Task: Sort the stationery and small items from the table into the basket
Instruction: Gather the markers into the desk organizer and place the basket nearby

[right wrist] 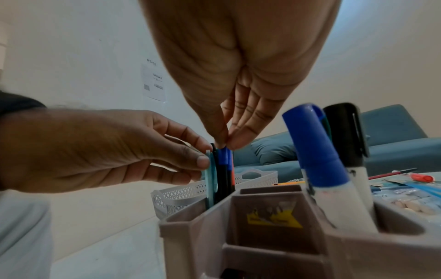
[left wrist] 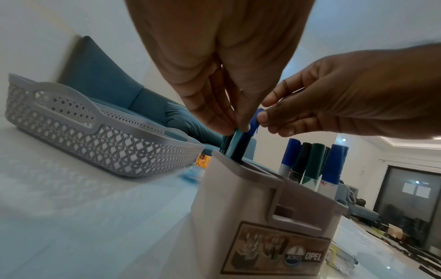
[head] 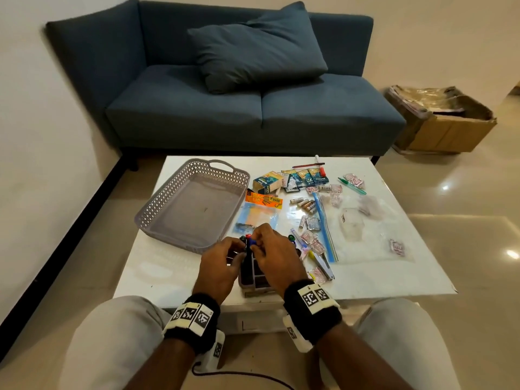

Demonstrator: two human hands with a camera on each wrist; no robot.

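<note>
A mauve desk organiser stands at the table's near edge, with pens upright in one compartment. My right hand pinches the blue cap of a pen standing in it. Just to its left, my left hand pinches the top of a teal see-through pen in the same compartment. Blue, black and green markers stand in another compartment. The grey lattice basket lies to the left with nothing in it.
Loose items cover the table's right half: small teal packs, an orange-tagged packet, batteries, zip bags, a green pen, a red pencil. A blue sofa stands behind the table and a cardboard box at the far right.
</note>
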